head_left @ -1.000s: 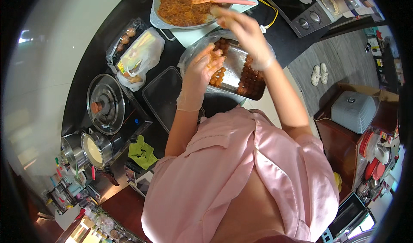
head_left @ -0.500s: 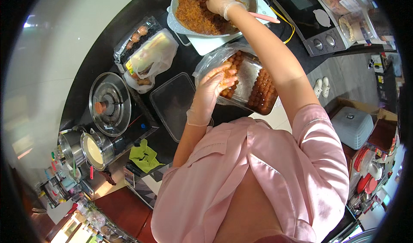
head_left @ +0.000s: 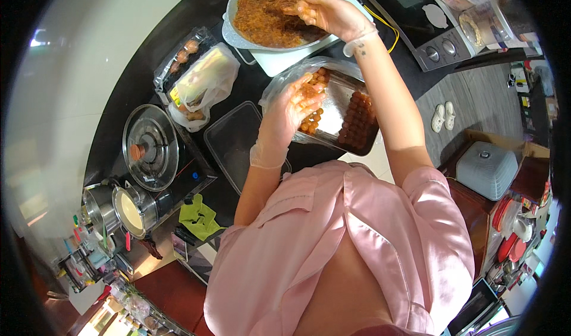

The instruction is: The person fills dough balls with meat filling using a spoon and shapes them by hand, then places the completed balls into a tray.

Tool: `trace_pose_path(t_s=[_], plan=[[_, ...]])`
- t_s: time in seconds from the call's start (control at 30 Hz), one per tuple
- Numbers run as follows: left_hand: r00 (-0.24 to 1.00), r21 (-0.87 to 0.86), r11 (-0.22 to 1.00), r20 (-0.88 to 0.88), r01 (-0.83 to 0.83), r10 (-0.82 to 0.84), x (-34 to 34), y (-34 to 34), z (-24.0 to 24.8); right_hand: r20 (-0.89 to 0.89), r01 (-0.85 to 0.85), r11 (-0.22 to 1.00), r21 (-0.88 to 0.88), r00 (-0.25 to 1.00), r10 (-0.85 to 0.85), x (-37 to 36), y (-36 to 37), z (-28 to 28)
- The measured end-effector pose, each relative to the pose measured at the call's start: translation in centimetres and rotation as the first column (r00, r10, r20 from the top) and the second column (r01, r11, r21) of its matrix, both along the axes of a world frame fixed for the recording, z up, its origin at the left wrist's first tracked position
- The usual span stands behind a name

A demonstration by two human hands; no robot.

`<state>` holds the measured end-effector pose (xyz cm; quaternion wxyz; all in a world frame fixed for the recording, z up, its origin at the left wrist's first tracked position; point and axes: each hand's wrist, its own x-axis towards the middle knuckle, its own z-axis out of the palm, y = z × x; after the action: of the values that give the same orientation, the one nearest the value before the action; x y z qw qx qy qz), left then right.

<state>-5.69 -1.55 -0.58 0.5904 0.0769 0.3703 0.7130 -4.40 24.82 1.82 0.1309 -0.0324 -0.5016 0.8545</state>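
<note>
- The left hand (head_left: 286, 111), clear-gloved, is at the left side of the metal tray (head_left: 341, 102); its grip is apart, with an orange clump (head_left: 307, 92) against the fingers.
- The right hand (head_left: 333, 16), also gloved, is over the pan (head_left: 229, 33), one finger stretched and others curled; whether its grip has anything in it, I cannot tell.
- Done: brown balls (head_left: 357, 122) line the tray's right side, paler ones (head_left: 310, 124) its left.
- Left, by my judgement: the clump looks unrolled, plenty of shredded mixture (head_left: 266, 16) fills the pan, and bare metal separates the ball groups.
</note>
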Motion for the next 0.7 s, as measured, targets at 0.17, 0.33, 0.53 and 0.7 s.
trace_pose_path(t_s=[0.17,0.33,0.53,0.7], plan=[[0.983,-0.116,0.984,-0.135,-0.137,0.121,0.3,0.7,0.9,0.028,0.123,0.948,0.295,0.99,-0.138,7.1,-5.6,3.6],[0.999,0.032,0.999,-0.023,-0.031,0.032,0.9,1.2,0.6,0.018,0.269,0.639,0.72,0.914,-0.405,12.2,-11.5,2.6],[0.98,0.037,0.999,0.198,0.027,-0.034,2.2,1.5,1.9,-0.246,0.324,0.043,0.945,0.791,-0.561,14.0,-13.3,1.0],[0.775,0.481,0.874,0.527,0.066,-0.348,2.1,1.2,0.7,-0.298,0.425,0.048,0.904,0.707,-0.641,14.7,-15.2,1.6]])
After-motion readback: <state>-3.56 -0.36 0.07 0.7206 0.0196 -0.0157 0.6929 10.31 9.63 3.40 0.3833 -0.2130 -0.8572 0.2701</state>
